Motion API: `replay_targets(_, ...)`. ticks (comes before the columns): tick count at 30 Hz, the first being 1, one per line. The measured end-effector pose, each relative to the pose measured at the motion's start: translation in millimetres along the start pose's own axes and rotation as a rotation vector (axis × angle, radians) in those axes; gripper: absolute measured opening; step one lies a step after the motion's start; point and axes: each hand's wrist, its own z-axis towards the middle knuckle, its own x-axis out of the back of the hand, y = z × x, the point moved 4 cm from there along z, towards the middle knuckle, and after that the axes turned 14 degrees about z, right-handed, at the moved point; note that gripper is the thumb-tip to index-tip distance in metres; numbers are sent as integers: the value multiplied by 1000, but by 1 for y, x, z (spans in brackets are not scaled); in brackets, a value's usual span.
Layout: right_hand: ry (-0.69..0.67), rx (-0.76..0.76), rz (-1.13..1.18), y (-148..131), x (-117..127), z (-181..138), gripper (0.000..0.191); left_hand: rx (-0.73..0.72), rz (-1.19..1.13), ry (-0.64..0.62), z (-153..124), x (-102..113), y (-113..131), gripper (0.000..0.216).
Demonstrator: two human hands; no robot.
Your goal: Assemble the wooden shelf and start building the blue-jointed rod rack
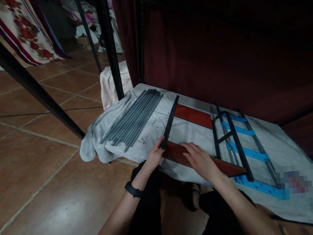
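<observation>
At the near edge of the cloth, my left hand (157, 153) is closed on the lower end of a black bar (170, 120), where it meets a reddish-brown board (176, 153). My right hand (201, 160) lies over the same board, fingers bent across its upper edge and thumb hidden. A second red-brown board (193, 115) lies farther back between the black bar and a black metal frame (232, 139). The near board's right end reaches the foot of this frame. Whether the parts are fastened together, I cannot tell.
Several grey metal tubes (134, 119) lie side by side on the grey cloth (164, 126), with small screws (141, 141) close by. Blue slats with dark rods (248, 153) lie to the right. A black post (107, 44) rises at the back left; a dark red curtain (208, 53) hangs behind.
</observation>
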Motion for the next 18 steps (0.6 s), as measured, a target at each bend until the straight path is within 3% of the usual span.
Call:
replay_targets(11, -148, 11, 56, -21, -13, 33, 59, -131, 84, -18, 1, -6, 1, 62)
replay_targets(18, -320, 43, 71, -32, -17, 63, 59, -211, 371, -19, -2, -1, -1, 65)
